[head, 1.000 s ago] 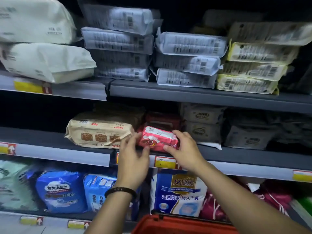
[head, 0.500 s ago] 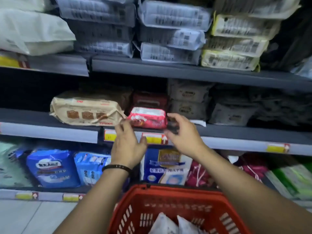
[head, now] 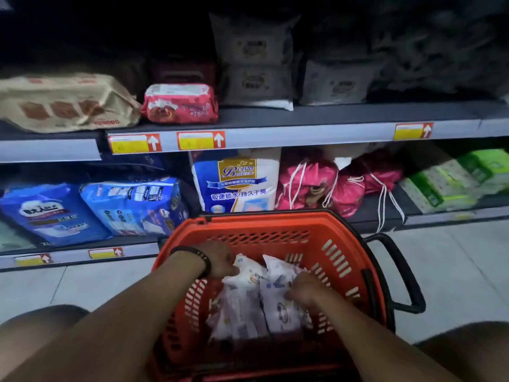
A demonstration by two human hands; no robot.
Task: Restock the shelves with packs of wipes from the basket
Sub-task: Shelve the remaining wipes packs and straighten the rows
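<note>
Shelf aisle, both hands point(head: 220, 257) in basket point(head: 341, 244)

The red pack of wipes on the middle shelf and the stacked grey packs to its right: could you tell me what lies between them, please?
Nothing: in the head view, only bare dark shelf separates the red pack of wipes from the stacked grey packs, a narrow gap.

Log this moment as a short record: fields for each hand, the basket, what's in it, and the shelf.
left hand: inside the basket, fingers on a white pack; black band on the wrist
right hand: inside the basket, resting on the white packs
basket: red plastic, black handle, on the floor before the shelves
white packs: several, lying loose in the basket
pink pack: on the middle shelf, beside a tan pack
grip: unclear for either hand
</note>
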